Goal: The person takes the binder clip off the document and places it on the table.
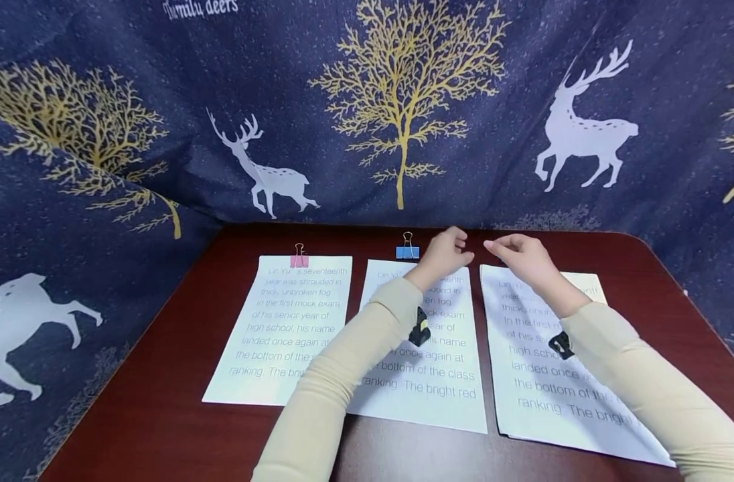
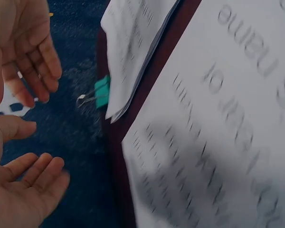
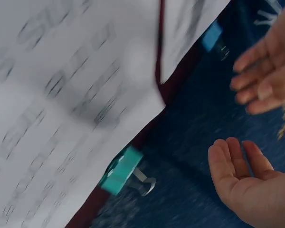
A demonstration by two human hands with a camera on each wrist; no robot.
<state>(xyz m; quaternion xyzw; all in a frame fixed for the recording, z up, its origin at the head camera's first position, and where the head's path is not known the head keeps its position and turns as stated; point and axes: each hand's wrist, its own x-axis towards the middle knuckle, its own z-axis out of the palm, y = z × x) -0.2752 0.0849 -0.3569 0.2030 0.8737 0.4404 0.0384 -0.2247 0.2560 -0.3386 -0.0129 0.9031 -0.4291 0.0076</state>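
In the head view my left hand (image 1: pixel 445 254) hovers over the top edge of the middle printed paper (image 1: pixel 421 388), right of a blue binder clip (image 1: pixel 407 252). Facing it, my right hand (image 1: pixel 524 258) is above the top of the right paper stack (image 1: pixel 524 402). Both hands have relaxed, slightly bent fingers and hold nothing, as the wrist views show: left hand (image 2: pixel 28 190), right hand (image 2: pixel 28 52); left hand (image 3: pixel 270 66), right hand (image 3: pixel 247 183). A green binder clip (image 2: pixel 102 92) (image 3: pixel 122 170) grips the right stack's top edge, mostly hidden by my right hand in the head view.
At the left lies another printed paper (image 1: pixel 276 335) with a pink binder clip (image 1: pixel 299 261) on its top edge. The papers lie on a dark red table (image 1: pixel 162 375). Behind it hangs a blue cloth (image 1: pixel 355 174) with white deer and golden trees.
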